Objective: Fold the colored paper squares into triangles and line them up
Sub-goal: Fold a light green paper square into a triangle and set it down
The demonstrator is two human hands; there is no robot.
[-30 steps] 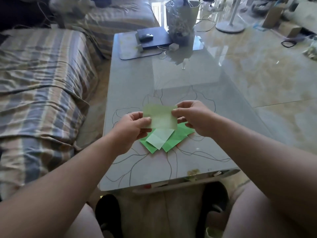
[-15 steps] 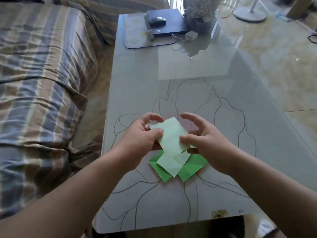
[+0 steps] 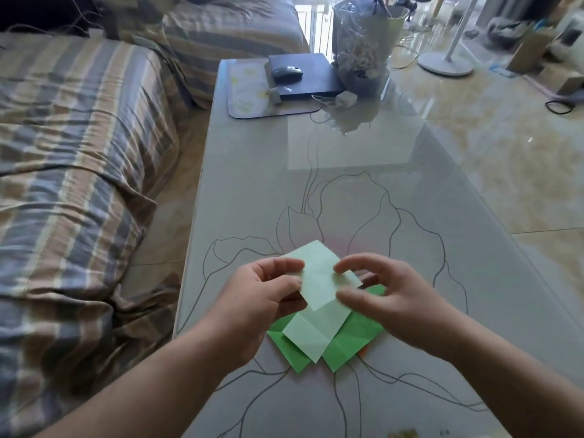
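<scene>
The left hand (image 3: 262,298) pinches the left edge of a pale green paper square (image 3: 320,276) between thumb and curled fingers (image 3: 286,265), while the right hand (image 3: 392,298) meets its right edge with thumb and bent forefinger, the other fingers loosely spread. Both forearms reach in from the near edge, hands just above the desk (image 3: 363,191). The paper is turned like a diamond, one corner pointing away, over a pile of pale and bright green sheets (image 3: 344,343) lying on the desk.

striped sofa (image 3: 72,172) left | glossy grey table (image 3: 363,191) | shiny marble floor (image 3: 512,153) (sunlit) | possibly a fan stand (image 3: 447,63)
</scene>
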